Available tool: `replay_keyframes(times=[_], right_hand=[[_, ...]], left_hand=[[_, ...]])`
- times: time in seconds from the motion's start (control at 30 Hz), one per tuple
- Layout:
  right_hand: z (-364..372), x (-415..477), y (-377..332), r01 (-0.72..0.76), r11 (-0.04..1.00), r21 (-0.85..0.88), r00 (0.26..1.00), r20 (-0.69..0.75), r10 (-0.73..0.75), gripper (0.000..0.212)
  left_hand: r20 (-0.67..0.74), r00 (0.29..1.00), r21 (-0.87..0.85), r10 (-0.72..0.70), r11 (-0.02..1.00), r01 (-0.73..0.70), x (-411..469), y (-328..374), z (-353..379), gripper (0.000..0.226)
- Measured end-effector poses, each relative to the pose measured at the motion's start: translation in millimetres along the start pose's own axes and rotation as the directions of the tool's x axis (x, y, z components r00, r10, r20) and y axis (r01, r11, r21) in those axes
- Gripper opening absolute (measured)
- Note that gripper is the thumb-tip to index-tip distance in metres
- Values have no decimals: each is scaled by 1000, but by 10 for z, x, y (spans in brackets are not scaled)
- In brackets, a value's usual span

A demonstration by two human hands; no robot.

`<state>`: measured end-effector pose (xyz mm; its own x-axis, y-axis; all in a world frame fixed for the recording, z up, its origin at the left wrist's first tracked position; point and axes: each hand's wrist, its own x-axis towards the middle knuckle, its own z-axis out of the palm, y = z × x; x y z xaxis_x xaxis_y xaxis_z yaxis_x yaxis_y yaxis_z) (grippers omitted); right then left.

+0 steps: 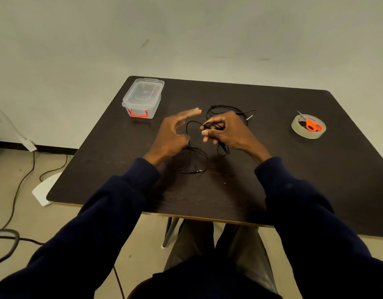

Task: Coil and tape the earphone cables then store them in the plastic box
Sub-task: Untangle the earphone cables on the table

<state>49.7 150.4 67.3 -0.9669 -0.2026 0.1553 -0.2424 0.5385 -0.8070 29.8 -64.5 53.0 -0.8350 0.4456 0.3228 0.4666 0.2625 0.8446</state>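
— Where is the earphone cable right now?

— Mid-tabletop. The right hand (227, 131) has its fingers curled round a bunch of the earphone cable (212, 126), just above the dark tabletop (294, 173). From there a strand arcs left, then runs toward the near side into a loose loop lying flat by the left wrist. Its plug (197, 171) lies at the loop's near edge, pointing right.

— And the left hand?

— The left hand (175, 134) is spread, its fingers straight and pointing far-right, gripping nothing. I cannot tell whether its thumb touches the strand.

— Any other cable?

— A second cable (225, 108) lies in a loose heap just beyond the right hand. A light-tipped end (251, 117) sticks out to the right.

— The box?

— The plastic box (143, 97) stands at the far left corner, close to both edges, with its lid on. Its long axis runs near to far, and the red latch (138, 113) faces the near side. Bare tabletop lies between it and the left hand.

— How much room is there?

— A broad bare stretch runs along the near edge, and another lies to the right of the right hand. The tape roll (307, 135) lies flat on the right, in from that edge. Orange-handled scissors (313, 126) rest across it, blades pointing far-left.
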Motion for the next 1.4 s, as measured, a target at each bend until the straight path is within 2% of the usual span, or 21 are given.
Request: replay_keyframes(times=[0.1, 0.2, 0.27, 0.33, 0.4, 0.47, 0.63, 0.73, 0.83, 0.93, 1.0, 1.07, 1.17, 1.3, 1.4], right_hand=[[42, 88, -44, -38, 999, 20, 996, 82, 36, 13], [50, 114, -49, -82, 994, 78, 991, 115, 73, 22], [32, 101, -13, -105, 989, 107, 988, 123, 91, 31], [-7, 82, 32, -131, 987, 95, 982, 146, 117, 39], [-48, 59, 77, -129, 990, 51, 977, 179, 118, 40], [-63, 33, 112, -119, 992, 28, 977, 182, 112, 37], [-69, -25, 168, -114, 993, 23, 981, 162, 109, 26], [-95, -59, 171, -80, 997, -17, 989, 121, 81, 16], [-183, -76, 174, -54, 999, -6, 998, 29, 54, 15], [-288, -97, 197, -25, 999, -39, 998, -53, 23, 16], [-336, -128, 222, -27, 999, -46, 993, -113, 22, 17], [-341, -177, 236, -34, 999, -30, 990, -141, 29, 20], [-301, -238, 274, -46, 999, 3, 982, -184, 45, 21], [-322, -312, 383, -112, 994, 6, 960, -259, 110, 22], [-425, -392, 474, -166, 986, 0, 952, -260, 160, 24]], left_hand=[[58, 998, 82, 39, 996, -44, 50, 26, 17, 38], [32, 999, 169, 45, 984, -49, 80, -25, -12, 28], [-27, 999, 109, 21, 994, -18, 82, -77, -51, 19], [-96, 993, -22, -74, 997, 72, 86, -130, -85, 10], [-146, 964, -186, -222, 963, 193, 81, -188, -104, 14], [-139, 926, -365, -350, 888, 281, 56, -242, -131, 16], [-143, 879, -554, -456, 773, 311, -26, -320, -143, 19], [-205, 846, -560, -492, 768, 311, -22, -371, -199, 24], [-275, 840, -484, -468, 822, 300, -30, -422, -254, 24], [-313, 868, -320, -386, 903, 286, -35, -461, -262, 22], [-268, 890, -274, -370, 915, 297, -28, -484, -253, 20], [-203, 901, -293, -383, 902, 318, -15, -493, -232, 19], [-145, 890, -414, -432, 844, 342, 4, -473, -183, 23], [-109, 853, -530, -510, 756, 385, 25, -480, -182, 29], [-98, 804, -574, -587, 693, 436, 44, -511, -248, 28]])
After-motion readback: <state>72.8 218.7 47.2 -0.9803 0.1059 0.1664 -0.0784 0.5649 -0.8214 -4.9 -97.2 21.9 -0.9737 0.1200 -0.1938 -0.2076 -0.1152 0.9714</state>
